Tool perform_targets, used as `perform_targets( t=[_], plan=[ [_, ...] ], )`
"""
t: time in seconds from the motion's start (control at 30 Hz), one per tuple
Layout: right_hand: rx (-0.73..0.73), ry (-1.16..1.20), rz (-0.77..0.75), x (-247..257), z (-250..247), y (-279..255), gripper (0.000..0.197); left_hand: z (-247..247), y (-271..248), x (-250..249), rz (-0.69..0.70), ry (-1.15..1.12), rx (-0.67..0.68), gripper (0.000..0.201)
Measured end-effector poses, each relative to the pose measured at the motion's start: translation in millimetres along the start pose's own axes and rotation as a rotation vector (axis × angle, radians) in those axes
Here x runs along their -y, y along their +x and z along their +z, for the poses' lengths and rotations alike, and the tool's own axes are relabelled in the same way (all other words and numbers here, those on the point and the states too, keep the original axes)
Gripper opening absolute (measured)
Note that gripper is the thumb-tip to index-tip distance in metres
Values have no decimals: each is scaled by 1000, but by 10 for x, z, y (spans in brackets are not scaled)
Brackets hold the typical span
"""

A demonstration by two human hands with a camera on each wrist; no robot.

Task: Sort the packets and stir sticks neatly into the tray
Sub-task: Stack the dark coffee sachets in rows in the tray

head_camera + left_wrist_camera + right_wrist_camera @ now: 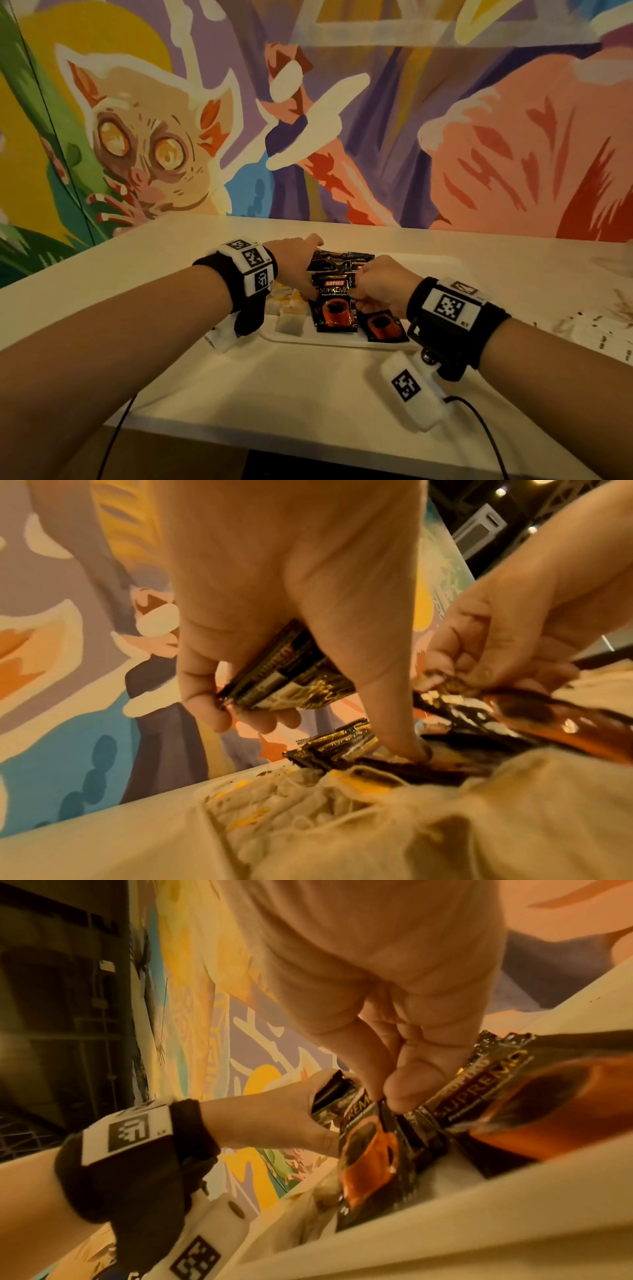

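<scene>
Dim warm light; wrist views blurred, warped.

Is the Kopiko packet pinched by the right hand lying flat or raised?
Raised. The right hand pinches the top of the Kopiko packet, which stands propped in the tray, label facing the camera.

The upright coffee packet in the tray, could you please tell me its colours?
Black coffee packet with an orange cup picture; clearest in the head view.

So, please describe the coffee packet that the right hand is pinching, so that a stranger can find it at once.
Start at the white tray on the pale table, between the two hands. The packet is the black Kopiko Supremo sachet with an orange cup, pinched by the right hand. Unlike its neighbours lying flat, it stands propped up, label facing the person.
</scene>
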State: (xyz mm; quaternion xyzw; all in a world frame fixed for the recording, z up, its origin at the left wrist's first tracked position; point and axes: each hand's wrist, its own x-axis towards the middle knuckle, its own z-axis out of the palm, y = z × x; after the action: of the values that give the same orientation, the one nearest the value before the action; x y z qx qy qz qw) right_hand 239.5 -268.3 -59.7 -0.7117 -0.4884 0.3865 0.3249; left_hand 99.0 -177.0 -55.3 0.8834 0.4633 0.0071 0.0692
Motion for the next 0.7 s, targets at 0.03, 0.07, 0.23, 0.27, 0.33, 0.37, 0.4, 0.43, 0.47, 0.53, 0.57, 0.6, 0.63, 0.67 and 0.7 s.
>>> perform_targets(
  t=[0.03,0.07,0.23,0.27,0.33,0.37,0.4,0.43,0.47,0.53,0.57,0.6,0.63,0.67,0.7],
  plan=[
    [19,-23,8,7,13,-1,18,-5,-14,25,0,-37,-13,100],
    [41,-45,11,4,20,-5,17,-15,-30,52,-3,-77,-37,97],
    [-20,31,-139,10,-85,-22,18,-134,-145,69,-64,-529,-197,51],
    [-42,91,-183,16,-131,-17,17,-155,-170,43,-86,-728,-202,41],
    [-52,240,-233,0,-216,0,16,-184,-237,-15,-95,-1126,-154,32],
    [-37,333,-240,-23,-246,-1,13,-191,-275,-46,-72,-1273,-113,30],
    [-7,439,-238,-58,-270,-5,10,-189,-303,-75,-39,-1371,-78,27],
    [31,548,-232,-100,-291,-9,11,-186,-329,-112,-3,-1432,-56,23],
    [72,640,-228,-150,-308,-11,14,-180,-343,-154,19,-1462,-60,18],
    [124,714,-234,-237,-336,-17,20,-171,-338,-249,26,-1453,-115,13],
    [131,708,-243,-266,-346,-22,21,-164,-324,-298,24,-1434,-142,13],
    [129,696,-257,-283,-357,-26,22,-153,-305,-347,28,-1411,-156,14],
    [118,693,-275,-299,-370,-24,21,-138,-288,-395,33,-1384,-158,15],
    [103,696,-296,-309,-382,-25,17,-122,-273,-447,46,-1355,-148,15],
    [82,695,-319,-319,-395,-25,12,-107,-264,-502,57,-1326,-138,15]
  ],
)
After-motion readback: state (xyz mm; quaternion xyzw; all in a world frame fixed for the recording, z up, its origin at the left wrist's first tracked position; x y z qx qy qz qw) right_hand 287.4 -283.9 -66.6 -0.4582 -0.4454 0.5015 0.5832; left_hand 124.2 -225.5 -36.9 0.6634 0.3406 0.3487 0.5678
